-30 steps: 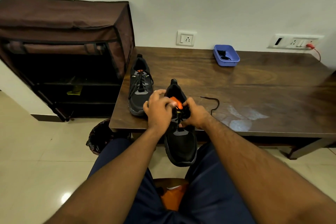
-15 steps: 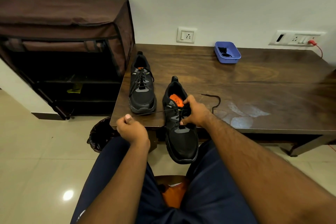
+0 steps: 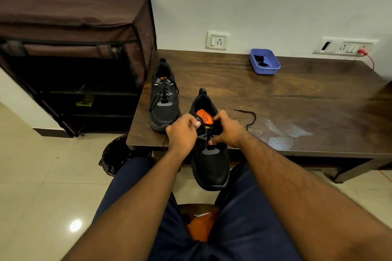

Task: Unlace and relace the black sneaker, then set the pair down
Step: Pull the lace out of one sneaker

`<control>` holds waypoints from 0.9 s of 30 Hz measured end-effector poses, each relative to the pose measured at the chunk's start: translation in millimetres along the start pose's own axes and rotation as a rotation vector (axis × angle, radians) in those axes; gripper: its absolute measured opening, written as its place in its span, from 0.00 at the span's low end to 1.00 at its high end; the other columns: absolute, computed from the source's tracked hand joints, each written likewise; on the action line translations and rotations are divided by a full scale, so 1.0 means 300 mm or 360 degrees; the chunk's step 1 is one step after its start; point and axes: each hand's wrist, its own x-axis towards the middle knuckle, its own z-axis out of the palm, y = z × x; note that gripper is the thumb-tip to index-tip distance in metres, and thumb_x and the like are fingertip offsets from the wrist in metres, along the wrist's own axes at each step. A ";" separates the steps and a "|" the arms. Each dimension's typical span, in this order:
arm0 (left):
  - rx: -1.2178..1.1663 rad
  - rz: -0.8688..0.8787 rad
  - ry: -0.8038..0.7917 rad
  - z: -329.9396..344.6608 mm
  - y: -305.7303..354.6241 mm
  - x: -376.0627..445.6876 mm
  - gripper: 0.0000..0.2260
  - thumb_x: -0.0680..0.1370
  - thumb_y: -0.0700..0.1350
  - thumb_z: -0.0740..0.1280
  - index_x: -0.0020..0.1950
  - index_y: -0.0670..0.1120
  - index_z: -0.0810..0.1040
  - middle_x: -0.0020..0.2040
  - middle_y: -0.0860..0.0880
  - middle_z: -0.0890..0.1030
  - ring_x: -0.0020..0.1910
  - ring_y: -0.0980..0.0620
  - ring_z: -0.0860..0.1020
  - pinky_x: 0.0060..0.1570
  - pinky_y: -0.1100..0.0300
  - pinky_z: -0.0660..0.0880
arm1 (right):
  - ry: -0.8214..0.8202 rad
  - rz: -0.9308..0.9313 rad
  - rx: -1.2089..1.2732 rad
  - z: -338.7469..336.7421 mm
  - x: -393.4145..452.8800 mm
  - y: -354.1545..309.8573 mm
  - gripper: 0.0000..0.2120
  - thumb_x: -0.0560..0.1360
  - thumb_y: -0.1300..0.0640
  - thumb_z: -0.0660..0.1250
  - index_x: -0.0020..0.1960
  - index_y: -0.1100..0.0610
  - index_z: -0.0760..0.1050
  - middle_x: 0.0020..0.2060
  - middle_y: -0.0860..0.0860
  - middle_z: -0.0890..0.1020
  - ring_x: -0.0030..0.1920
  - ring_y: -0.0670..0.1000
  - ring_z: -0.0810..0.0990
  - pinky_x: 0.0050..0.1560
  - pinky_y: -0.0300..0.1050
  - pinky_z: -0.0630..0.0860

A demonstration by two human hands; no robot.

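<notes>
The black sneaker being laced lay with its heel on the front edge of the bench and its toe hanging out past the edge toward the person, its mouth open on an orange insole and a grey patch showing at the base of the lace panel. One free end of its black lace trailed in a loose curve on the bench just to the right of the shoe. The second black sneaker stood fully laced on the bench, just beside and left of the first, toe toward the front edge, with grey panels and a small orange tab at the tongue.
</notes>
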 end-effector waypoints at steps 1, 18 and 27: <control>-0.0234 -0.0188 0.0175 -0.021 -0.016 0.005 0.07 0.80 0.40 0.64 0.45 0.51 0.73 0.41 0.53 0.76 0.46 0.49 0.78 0.53 0.46 0.75 | 0.0000 0.0002 0.0011 -0.003 0.001 0.004 0.33 0.65 0.59 0.79 0.61 0.50 0.63 0.56 0.53 0.77 0.52 0.52 0.78 0.45 0.43 0.75; 0.0749 0.0470 -0.0742 -0.058 -0.030 0.001 0.31 0.74 0.62 0.68 0.72 0.62 0.58 0.72 0.52 0.70 0.72 0.50 0.67 0.70 0.38 0.51 | -0.0066 -0.0171 0.0067 -0.010 -0.019 0.033 0.21 0.72 0.53 0.74 0.59 0.47 0.67 0.54 0.51 0.77 0.53 0.52 0.79 0.46 0.42 0.75; 0.0560 0.0358 -0.0677 -0.053 -0.050 0.004 0.30 0.72 0.59 0.72 0.67 0.55 0.61 0.60 0.50 0.80 0.60 0.44 0.78 0.59 0.49 0.65 | 0.0104 -0.0433 -0.0692 0.066 -0.016 -0.017 0.15 0.79 0.55 0.62 0.64 0.49 0.77 0.79 0.49 0.43 0.78 0.57 0.46 0.73 0.62 0.59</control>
